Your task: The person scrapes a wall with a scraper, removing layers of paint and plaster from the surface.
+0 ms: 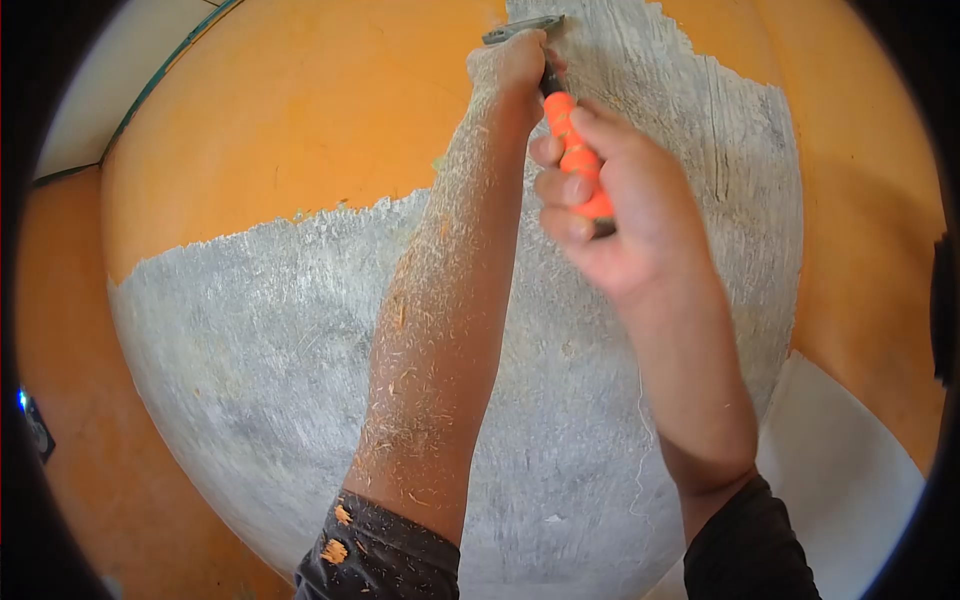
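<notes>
A paint scraper (580, 160) with an orange ribbed handle and a dark shaft reaches up against the wall. Its wide flat head (523, 29) lies at the boundary between orange paint (330, 110) and bare grey wall (270, 310). My right hand (635, 185) is wrapped round the orange handle, slightly blurred. Higher up, my left hand (508, 68) is closed at the shaft just below the head; its fingertips are mostly hidden. Pale shavings cover my left forearm, and orange flakes (335, 550) cling to the dark sleeve.
Orange paint also covers the side wall (860, 270) at right and the wall (70, 350) at far left. A green strip (150, 90) edges the white ceiling at upper left. A white surface (840, 470) stands at lower right. A dark wall fixture (40, 432) shows at left.
</notes>
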